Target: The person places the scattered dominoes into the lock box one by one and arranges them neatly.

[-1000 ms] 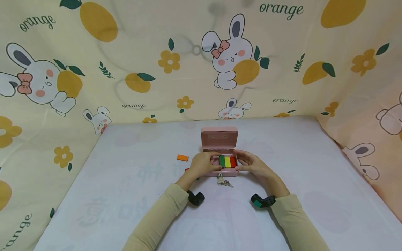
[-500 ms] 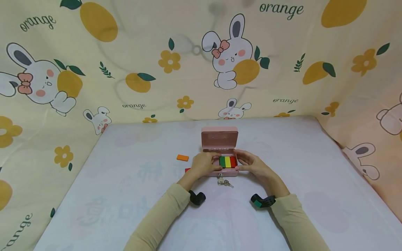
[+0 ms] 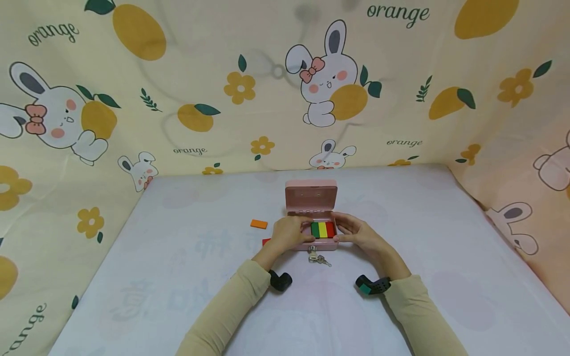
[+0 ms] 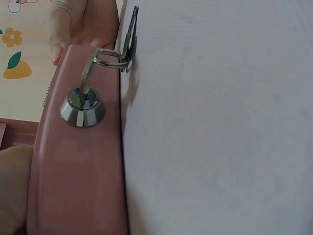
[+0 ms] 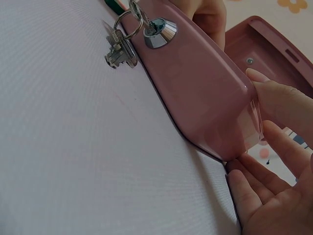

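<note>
Centrally on the white-covered desk (image 3: 329, 316) sits a pink box (image 3: 327, 246), its lid (image 3: 310, 198) raised behind it. Within the right part of the box, green blocks (image 3: 315, 230), yellow blocks (image 3: 322, 229) and red blocks (image 3: 330, 230) lie in a row, in that order from left to right; whether each colour is one piece or several is too small to tell. The left hand (image 3: 287, 232) reaches over the left part of the box, bent, with the tips of thumb and finger near the two ends of the green strip; I cannot tell whether they pinch it. At the opposite end, the right hand (image 3: 361, 235) rests with its fingers (image 5: 288, 149) spread against the outer side wall, one tip at the rim, loosely extended rather than clenched. A silvery lock (image 4: 82, 115) is set in the front wall, a key standing in it and the other keys (image 5: 121, 51) hanging from a ring (image 4: 110, 59). Left of the box, an orange block (image 3: 259, 224) lies flat on the desk, and a red piece (image 3: 265, 241) shows partly from behind the left hand. Beige sleeves (image 3: 227, 309) cover both forearms, and a cloth printed with rabbits and oranges (image 3: 392, 59) rises behind.
</note>
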A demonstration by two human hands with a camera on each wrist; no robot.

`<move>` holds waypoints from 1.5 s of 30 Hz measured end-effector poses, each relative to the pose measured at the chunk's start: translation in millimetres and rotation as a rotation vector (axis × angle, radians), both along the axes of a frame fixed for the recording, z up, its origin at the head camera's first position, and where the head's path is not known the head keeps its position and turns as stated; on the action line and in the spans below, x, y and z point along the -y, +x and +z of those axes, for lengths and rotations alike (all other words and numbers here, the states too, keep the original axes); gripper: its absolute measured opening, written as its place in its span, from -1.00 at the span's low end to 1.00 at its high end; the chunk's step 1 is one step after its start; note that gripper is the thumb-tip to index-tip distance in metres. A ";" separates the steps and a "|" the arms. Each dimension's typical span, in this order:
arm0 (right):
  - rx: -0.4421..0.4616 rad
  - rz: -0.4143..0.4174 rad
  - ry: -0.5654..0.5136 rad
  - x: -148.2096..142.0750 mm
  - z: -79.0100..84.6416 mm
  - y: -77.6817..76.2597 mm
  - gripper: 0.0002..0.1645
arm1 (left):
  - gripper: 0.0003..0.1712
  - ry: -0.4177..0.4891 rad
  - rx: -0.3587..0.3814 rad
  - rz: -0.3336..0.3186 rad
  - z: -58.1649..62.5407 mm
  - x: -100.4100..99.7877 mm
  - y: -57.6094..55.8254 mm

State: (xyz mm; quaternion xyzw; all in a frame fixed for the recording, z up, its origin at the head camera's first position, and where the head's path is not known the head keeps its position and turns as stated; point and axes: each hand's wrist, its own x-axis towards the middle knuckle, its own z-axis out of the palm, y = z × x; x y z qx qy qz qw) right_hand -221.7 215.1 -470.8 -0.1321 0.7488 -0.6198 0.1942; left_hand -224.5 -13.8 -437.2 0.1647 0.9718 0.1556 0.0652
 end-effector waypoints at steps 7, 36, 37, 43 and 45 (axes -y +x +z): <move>-0.004 0.002 0.006 -0.4 -0.6 -0.4 -0.09 | -0.42 -0.029 -0.018 -0.003 0.2 -1.7 0.1; 0.015 -0.001 0.008 -0.6 -1.5 -0.7 -0.10 | -0.40 -0.050 0.017 -0.010 2.4 -2.5 -1.3; 0.015 -0.001 0.011 -0.6 -1.5 -0.7 -0.09 | -0.39 -0.047 0.023 -0.010 2.3 -2.5 -1.5; 0.008 -0.001 0.020 -0.4 -0.5 0.5 -0.08 | -0.38 -0.034 0.036 -0.008 3.3 -2.0 -1.3; 0.004 0.000 0.024 -0.5 -0.4 0.8 -0.07 | -0.37 -0.031 0.035 -0.009 3.8 -1.7 -0.7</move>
